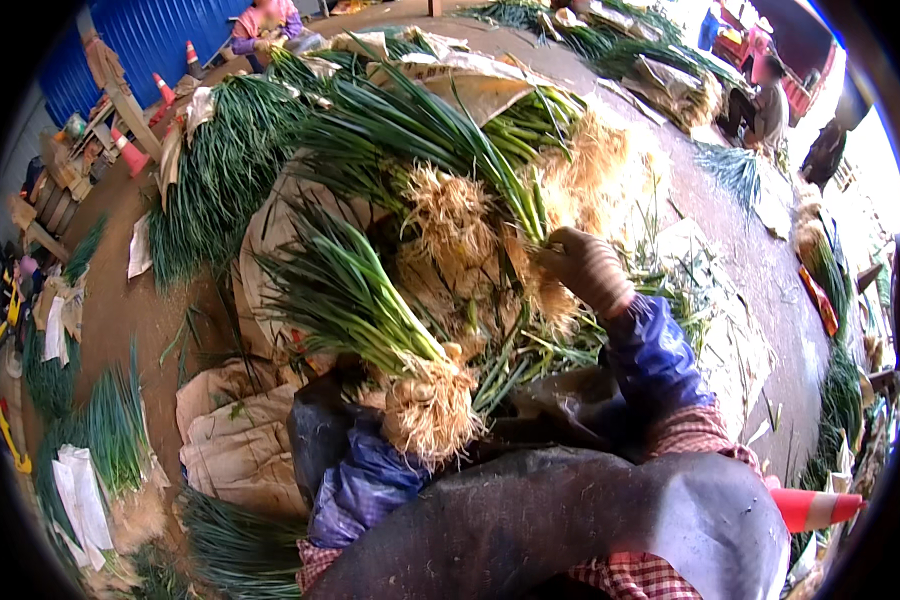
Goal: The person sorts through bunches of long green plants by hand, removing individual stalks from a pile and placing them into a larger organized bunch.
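My left hand (454,352), mostly hidden behind roots, is closed round a thick bunch of green onions (365,300); its leaves point up and left, and its pale roots hang toward my lap. Farther right, my right hand (590,268), in a tan-brown glove, is closed on the stalks of a few green onions (532,215) near their root ends. Beyond my hands lies a heap of green onions (380,130), with a tangled clump of roots (448,212) facing me. More pale roots (600,165) spread at the heap's right side.
A dark apron (530,520) covers my lap. Folded tan sacking (245,430) lies at my left, with a large pile of green onions (235,150) beyond it. Traffic cones (130,152) stand at far left; another cone (815,508) is by my right side. Other people (768,105) sit farther off.
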A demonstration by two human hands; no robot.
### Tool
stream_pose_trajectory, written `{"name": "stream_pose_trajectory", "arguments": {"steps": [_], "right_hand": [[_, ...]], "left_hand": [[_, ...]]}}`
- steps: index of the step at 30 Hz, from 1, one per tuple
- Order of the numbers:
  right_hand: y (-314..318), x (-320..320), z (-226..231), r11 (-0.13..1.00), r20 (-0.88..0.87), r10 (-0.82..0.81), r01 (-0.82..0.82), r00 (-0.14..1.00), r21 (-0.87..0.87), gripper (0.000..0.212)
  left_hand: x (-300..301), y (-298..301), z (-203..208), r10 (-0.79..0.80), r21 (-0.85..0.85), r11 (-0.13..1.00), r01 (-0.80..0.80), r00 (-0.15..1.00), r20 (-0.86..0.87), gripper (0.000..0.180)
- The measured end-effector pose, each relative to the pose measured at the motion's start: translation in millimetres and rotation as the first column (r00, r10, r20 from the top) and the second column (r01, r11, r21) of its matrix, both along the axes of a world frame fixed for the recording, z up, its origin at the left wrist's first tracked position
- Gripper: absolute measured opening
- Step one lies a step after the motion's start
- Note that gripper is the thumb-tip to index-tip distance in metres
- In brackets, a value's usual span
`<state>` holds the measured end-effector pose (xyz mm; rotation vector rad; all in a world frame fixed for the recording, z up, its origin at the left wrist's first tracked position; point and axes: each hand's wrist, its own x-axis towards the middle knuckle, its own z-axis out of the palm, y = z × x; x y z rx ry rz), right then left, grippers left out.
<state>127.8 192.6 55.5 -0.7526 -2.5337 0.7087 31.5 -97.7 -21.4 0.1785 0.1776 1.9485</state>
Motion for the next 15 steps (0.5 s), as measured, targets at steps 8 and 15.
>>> {"name": "stream_pose_trajectory", "arguments": {"steps": [8, 15], "right_hand": [[-9.0, -5.3, -7.7, 0.939, 0.18, -0.18, 0.114, 0.967, 0.324, 0.045], [-14.1, 8.2, -15.4, 0.999, 0.563, 0.031, -0.046, 0.826, 0.013, 0.044]], "left_hand": [[1.2, 5.8, 7.5, 0.018, 0.016, 1.0, -0.019, 0.999, 0.027, 0.056], [3.1, 8.2, 5.9, 0.081, -0.014, 0.997, -0.082, 0.993, -0.087, 0.056]]}}
